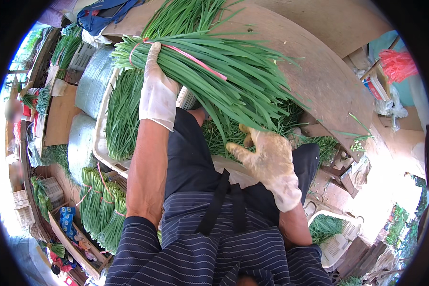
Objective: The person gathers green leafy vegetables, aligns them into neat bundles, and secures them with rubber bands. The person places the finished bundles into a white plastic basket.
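Note:
My left hand (156, 88), in a whitish glove, grips a long bunch of flat green leaves (209, 71), like chives, near its pale base, where a pink band (195, 59) shows. The bunch fans out rightward above my knees. My right hand (262, 162), in a stained cream glove, is below the leaf tips with thumb and fingers apart and nothing seen in it; some fingertips are partly hidden. Loose green leaves (224, 140) lie between my legs. A white crate (100, 143) of more leaves (126, 119) stands left of my left forearm.
A curved wooden board (324, 81) with more leaves spans the top. At left are wrapped rolls (83, 148), tied bunches (93, 205) and a wooden box (71, 238). A white basket (352, 224) of greens sits at lower right, red plastic bags (398, 64) at upper right.

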`<state>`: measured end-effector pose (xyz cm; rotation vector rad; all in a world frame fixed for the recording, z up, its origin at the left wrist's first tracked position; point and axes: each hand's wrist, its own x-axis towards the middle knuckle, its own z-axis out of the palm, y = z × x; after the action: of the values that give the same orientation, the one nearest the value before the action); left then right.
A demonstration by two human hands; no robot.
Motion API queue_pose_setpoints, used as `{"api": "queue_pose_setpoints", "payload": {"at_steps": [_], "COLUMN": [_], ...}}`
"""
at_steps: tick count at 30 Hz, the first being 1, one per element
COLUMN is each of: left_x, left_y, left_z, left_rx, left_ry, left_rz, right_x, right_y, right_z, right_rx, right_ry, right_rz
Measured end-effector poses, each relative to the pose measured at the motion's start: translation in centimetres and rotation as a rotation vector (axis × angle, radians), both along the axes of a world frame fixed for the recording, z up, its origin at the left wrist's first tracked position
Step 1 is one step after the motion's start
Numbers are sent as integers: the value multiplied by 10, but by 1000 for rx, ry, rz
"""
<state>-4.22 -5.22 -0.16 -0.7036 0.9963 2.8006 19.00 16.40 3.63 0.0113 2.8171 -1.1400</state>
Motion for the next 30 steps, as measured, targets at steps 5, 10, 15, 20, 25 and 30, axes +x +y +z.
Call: {"api": "queue_pose_setpoints", "payload": {"at_steps": [5, 10, 15, 20, 25, 30], "left_x": [0, 2, 17, 20, 8, 21], "left_y": [3, 7, 0, -13, -14, -18], "left_z": [4, 7, 20, 15, 11, 9], "left_rx": [-10, -35, -119, -178, -290, -396], "left_ry": [-20, -53, -59, -25, -40, 210], "left_rz": [2, 11, -99, -146, -79, -171], "right_x": [-16, 2, 26, 28, 6, -10], "right_y": [-11, -11, 10, 22, 24, 14], "right_z": [-24, -9, 14, 19, 6, -12], "right_rx": [-23, -422, -539, -614, -513, -891], "right_ry": [-19, 97, -192, -42, -29, 25], "right_rz": [-55, 104, 43, -339, -323, -401]}}
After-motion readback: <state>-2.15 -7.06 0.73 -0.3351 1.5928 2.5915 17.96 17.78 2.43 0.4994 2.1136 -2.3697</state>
